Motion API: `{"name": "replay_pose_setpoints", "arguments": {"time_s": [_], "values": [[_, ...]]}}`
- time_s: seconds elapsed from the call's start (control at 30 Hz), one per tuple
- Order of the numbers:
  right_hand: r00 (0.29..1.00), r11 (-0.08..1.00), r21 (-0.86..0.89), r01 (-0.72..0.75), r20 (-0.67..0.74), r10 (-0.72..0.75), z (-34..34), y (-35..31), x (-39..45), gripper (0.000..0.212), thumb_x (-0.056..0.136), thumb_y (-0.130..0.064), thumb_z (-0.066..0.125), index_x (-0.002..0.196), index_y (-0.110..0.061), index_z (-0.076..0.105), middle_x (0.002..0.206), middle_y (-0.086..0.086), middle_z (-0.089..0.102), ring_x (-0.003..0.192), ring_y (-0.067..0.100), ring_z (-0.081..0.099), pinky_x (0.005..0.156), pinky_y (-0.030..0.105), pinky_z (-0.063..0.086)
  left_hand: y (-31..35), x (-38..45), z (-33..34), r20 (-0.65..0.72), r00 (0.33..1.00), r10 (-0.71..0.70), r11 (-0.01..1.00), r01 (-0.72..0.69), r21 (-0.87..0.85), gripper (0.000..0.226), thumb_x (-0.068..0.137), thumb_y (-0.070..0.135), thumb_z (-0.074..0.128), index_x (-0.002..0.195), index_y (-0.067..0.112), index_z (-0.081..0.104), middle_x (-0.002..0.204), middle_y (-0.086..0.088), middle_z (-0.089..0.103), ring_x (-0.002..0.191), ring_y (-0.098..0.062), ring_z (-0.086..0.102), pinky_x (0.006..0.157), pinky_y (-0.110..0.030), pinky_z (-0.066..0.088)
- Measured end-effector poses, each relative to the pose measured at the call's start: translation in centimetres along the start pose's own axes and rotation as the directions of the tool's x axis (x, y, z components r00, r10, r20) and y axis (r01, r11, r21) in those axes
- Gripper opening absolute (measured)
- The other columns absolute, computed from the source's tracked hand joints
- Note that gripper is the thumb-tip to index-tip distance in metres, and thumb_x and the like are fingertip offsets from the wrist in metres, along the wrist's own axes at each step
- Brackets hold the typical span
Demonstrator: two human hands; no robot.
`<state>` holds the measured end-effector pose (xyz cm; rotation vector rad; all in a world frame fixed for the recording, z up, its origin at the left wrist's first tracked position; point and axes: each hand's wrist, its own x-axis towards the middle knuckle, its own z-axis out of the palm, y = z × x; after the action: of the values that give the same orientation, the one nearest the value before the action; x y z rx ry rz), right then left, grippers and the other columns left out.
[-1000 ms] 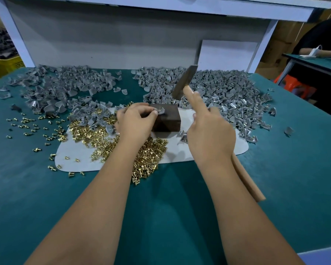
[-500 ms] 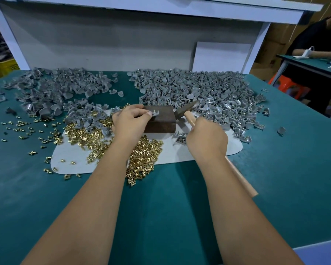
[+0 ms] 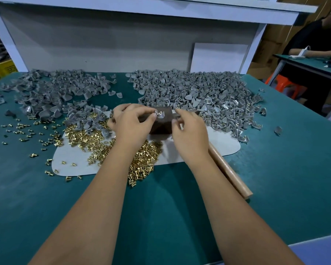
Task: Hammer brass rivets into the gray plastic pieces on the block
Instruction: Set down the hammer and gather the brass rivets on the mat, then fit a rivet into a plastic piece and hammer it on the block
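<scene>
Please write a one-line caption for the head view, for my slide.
Left hand holds a gray plastic piece with a brass rivet on the dark block; right hand grips the hammer.

Light is even and fairly bright, falling from overhead. The hands (image 3: 134,125) cast only soft, short shadows on the white mat (image 3: 224,144) beside the dark block (image 3: 161,124). Small glints show on the brass rivets (image 3: 141,159) and some gray plastic pieces (image 3: 204,96) (no harsh glare). The right hand (image 3: 189,134) is slightly motion-blurred. Wide-angle distortion bends the shelf (image 3: 161,10) at 12 o'clock and the counter (image 3: 287,188) edges. The background at 2 o'clock is dimmer and soft.
</scene>
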<state>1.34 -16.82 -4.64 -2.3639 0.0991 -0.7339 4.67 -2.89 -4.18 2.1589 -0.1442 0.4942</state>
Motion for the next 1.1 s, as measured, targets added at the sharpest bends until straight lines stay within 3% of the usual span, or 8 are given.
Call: {"name": "replay_pose_setpoints", "arguments": {"time_s": [0.2, 0.37, 0.47, 0.53, 0.6, 0.83, 1.0, 1.1], "values": [[0.986, 0.959, 0.273, -0.079, 0.162, 0.035, -0.1, -1.6, 1.5, 0.030, 0.092, -0.026, 0.059, 0.121, -0.022, 0.065, 0.112, -0.005, 0.067, 0.106, 0.014, 0.059, 0.093, 0.037, 0.049, 0.4, -0.2, 0.3, -0.064, 0.989, 0.133, 0.989, -0.137, -0.062, 0.016, 0.088, 0.027, 0.071, 0.102, 0.029, 0.076, 0.096, 0.022, 0.059, 0.117, -0.015, 0.038, 0.100, -0.036, 0.021], [0.954, 0.986, 0.108, -0.131, 0.283, 0.096, -0.5, -1.6, 5.5, 0.010, 0.088, -0.017, 0.066, 0.092, -0.017, 0.075, 0.086, -0.004, 0.072, 0.083, 0.015, 0.066, 0.083, 0.039, 0.055, 0.1, 0.1, 0.3, -0.039, 0.998, 0.045, 0.997, -0.048, -0.068, 0.025, 0.092, 0.018, 0.065, 0.114, 0.029, 0.073, 0.106, 0.019, 0.063, 0.119, -0.016, 0.038, 0.109, -0.049, 0.028], [0.970, 0.970, 0.103, -0.219, 0.133, 0.205, -0.7, -1.7, 9.1, 0.037, 0.092, -0.019, 0.063, 0.128, -0.019, 0.059, 0.120, 0.001, 0.065, 0.088, 0.016, 0.063, 0.088, 0.039, 0.054, -0.7, 0.5, -0.1, -0.088, 0.995, -0.046, 0.996, 0.039, -0.079, 0.030, 0.095, 0.011, 0.057, 0.114, 0.030, 0.072, 0.112, 0.016, 0.065, 0.124, -0.016, 0.036, 0.112, -0.045, 0.027], [0.962, 0.967, -0.020, -0.253, 0.101, 0.254, -0.2, -1.3, 10.3, 0.061, 0.093, -0.029, 0.060, 0.148, -0.026, 0.032, 0.141, 0.005, 0.049, 0.115, 0.027, 0.055, 0.103, 0.046, 0.043, -1.2, 0.8, -0.4, -0.110, 0.991, -0.082, 0.994, 0.074, -0.080, 0.034, 0.096, 0.008, 0.053, 0.109, 0.031, 0.073, 0.111, 0.017, 0.064, 0.125, -0.016, 0.035, 0.111, -0.040, 0.025], [0.961, 0.949, -0.182, -0.257, 0.052, 0.270, 0.8, -1.2, 9.9, 0.066, 0.093, -0.036, 0.055, 0.150, -0.026, 0.024, 0.149, 0.011, 0.036, 0.137, 0.034, 0.030, 0.113, 0.049, 0.023, -1.5, 1.1, -0.7, -0.121, 0.986, -0.111, 0.994, 0.109, -0.023, 0.036, 0.096, 0.006, 0.050, 0.108, 0.032, 0.073, 0.116, 0.015, 0.065, 0.127, -0.018, 0.035, 0.107, -0.038, 0.023], [0.987, 0.990, -0.097, 0.102, -0.110, -0.113, 4.0, -4.0, 3.5, 0.043, 0.089, -0.021, 0.058, 0.131, -0.024, 0.053, 0.124, -0.001, 0.052, 0.118, 0.019, 0.040, 0.102, 0.035, 0.029, -4.5, 2.1, -3.1, -0.114, 0.957, -0.268, 0.856, 0.290, 0.427, 0.045, 0.088, 0.014, 0.055, 0.130, 0.030, 0.061, 0.148, 0.000, 0.048, 0.141, -0.028, 0.027, 0.111, -0.048, 0.017], [0.879, 0.881, -0.044, 0.471, -0.058, -0.473, 4.3, -5.6, 0.5, 0.032, 0.083, -0.006, 0.054, 0.112, -0.009, 0.066, 0.101, 0.007, 0.062, 0.097, 0.027, 0.054, 0.083, 0.037, 0.045, -5.4, 2.3, -4.1, -0.103, 0.936, -0.337, 0.837, 0.348, 0.422, 0.033, 0.087, 0.016, 0.061, 0.113, 0.033, 0.070, 0.127, -0.002, 0.063, 0.127, -0.031, 0.042, 0.104, -0.046, 0.028], [0.835, 0.836, -0.004, 0.549, 0.063, -0.547, 4.1, -5.6, -0.7, 0.025, 0.082, -0.004, 0.051, 0.098, -0.004, 0.070, 0.086, 0.010, 0.066, 0.083, 0.031, 0.061, 0.066, 0.038, 0.051, -5.3, 2.3, -4.2, -0.115, 0.937, -0.329, 0.856, 0.347, 0.384, 0.035, 0.085, 0.013, 0.059, 0.106, 0.037, 0.072, 0.115, 0.001, 0.068, 0.116, -0.028, 0.053, 0.098, -0.042, 0.032]]}}
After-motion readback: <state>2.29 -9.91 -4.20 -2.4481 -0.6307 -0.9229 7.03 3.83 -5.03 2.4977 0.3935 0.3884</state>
